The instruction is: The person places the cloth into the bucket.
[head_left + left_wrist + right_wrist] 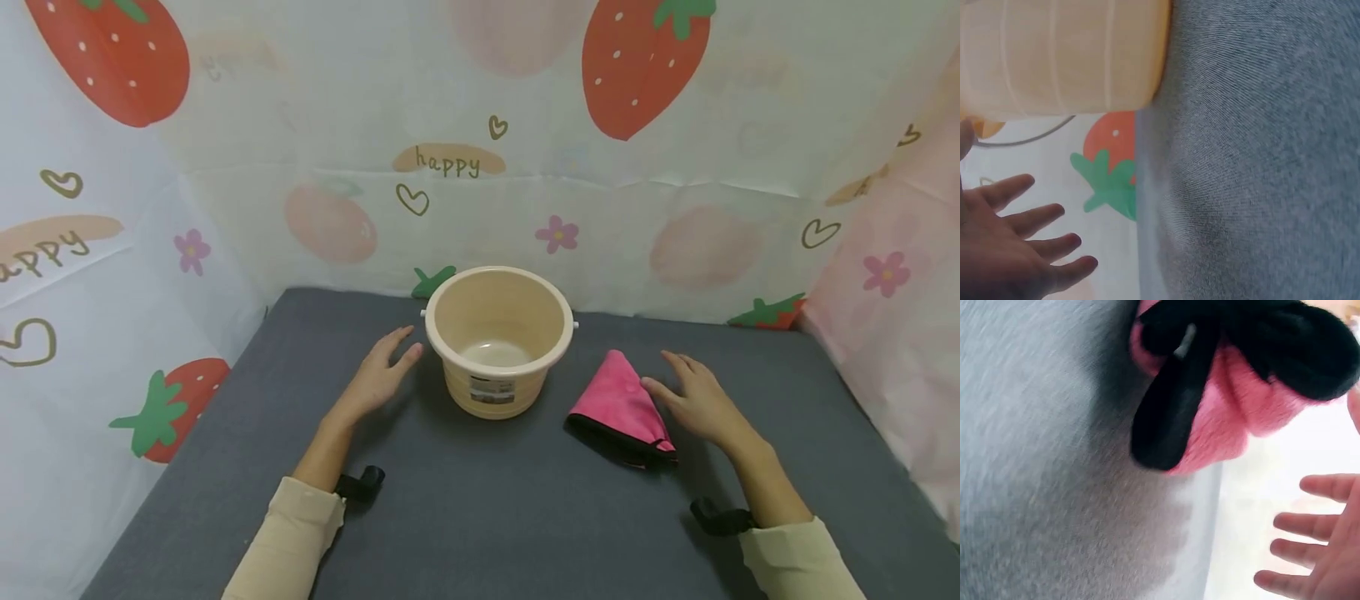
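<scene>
A cream plastic bucket stands upright near the back of the table, with a label on its front. Just left of it, my left hand hovers with fingers extended, apart from the bucket. The left wrist view shows this hand with fingers spread and holding nothing, below the bucket's ribbed wall. To the bucket's right sits a pink, cone-shaped fabric piece with black edging. Beside its right side is my right hand, thumb close to the fabric. In the right wrist view, this hand's fingers are straight and hold nothing.
A dark grey cloth covers the table. Behind it and at both sides hang white and pink curtains printed with strawberries, hearts and flowers. A black wrist strap is on the left arm, another strap on the right.
</scene>
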`<state>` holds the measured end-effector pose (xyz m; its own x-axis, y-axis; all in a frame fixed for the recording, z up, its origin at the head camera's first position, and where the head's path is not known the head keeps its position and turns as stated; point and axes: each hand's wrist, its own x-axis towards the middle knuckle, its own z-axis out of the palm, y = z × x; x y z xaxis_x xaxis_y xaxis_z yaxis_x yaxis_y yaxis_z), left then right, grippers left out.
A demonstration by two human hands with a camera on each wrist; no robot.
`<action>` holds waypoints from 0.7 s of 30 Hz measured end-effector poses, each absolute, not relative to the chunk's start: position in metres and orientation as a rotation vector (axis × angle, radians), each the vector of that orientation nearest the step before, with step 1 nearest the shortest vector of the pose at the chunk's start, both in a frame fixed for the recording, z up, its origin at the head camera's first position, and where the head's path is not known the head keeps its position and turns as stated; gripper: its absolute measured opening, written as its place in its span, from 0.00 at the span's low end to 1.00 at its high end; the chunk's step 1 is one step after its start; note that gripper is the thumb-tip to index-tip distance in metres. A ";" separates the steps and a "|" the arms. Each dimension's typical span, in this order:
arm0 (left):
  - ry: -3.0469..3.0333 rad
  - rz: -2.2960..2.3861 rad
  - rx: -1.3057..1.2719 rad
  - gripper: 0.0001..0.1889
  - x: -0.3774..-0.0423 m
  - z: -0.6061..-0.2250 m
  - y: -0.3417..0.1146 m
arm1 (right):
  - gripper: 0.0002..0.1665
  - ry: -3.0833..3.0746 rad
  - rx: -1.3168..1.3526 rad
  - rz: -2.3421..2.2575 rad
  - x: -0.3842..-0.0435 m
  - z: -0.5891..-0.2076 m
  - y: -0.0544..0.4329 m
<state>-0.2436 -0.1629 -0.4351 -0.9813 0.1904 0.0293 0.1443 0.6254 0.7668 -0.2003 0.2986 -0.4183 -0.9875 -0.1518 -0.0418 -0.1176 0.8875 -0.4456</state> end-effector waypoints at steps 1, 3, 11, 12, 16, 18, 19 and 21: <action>2.775 1.340 0.272 0.34 -0.244 -0.435 -0.163 | 0.49 2.968 -0.221 -0.726 -0.200 -0.418 0.299; 2.755 1.417 0.248 0.33 -0.246 -0.434 -0.163 | 0.48 2.945 -0.230 -0.777 -0.201 -0.418 0.299; 2.701 1.701 0.236 0.29 -0.249 -0.428 -0.158 | 0.47 2.849 -0.239 -0.879 -0.202 -0.420 0.298; 2.693 1.733 0.241 0.28 -0.250 -0.427 -0.157 | 0.47 2.839 -0.241 -0.888 -0.203 -0.422 0.299; 2.651 1.837 0.276 0.28 -0.250 -0.425 -0.153 | 0.48 2.790 -0.218 -0.902 -0.206 -0.427 0.298; 2.628 1.892 0.291 0.28 -0.250 -0.424 -0.151 | 0.49 2.768 -0.201 -0.891 -0.207 -0.431 0.297; 2.619 1.913 0.298 0.27 -0.250 -0.424 -0.150 | 0.49 2.758 -0.192 -0.886 -0.208 -0.433 0.297; 2.608 1.945 0.306 0.27 -0.250 -0.424 -0.149 | 0.49 2.748 -0.184 -0.872 -0.209 -0.435 0.296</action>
<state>-0.2500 -0.1485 -0.4236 -0.9745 0.0737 0.2117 0.2240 0.2768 0.9345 -0.2092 0.2962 -0.4353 -0.9602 -0.1947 -0.2001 -0.0437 0.8127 -0.5811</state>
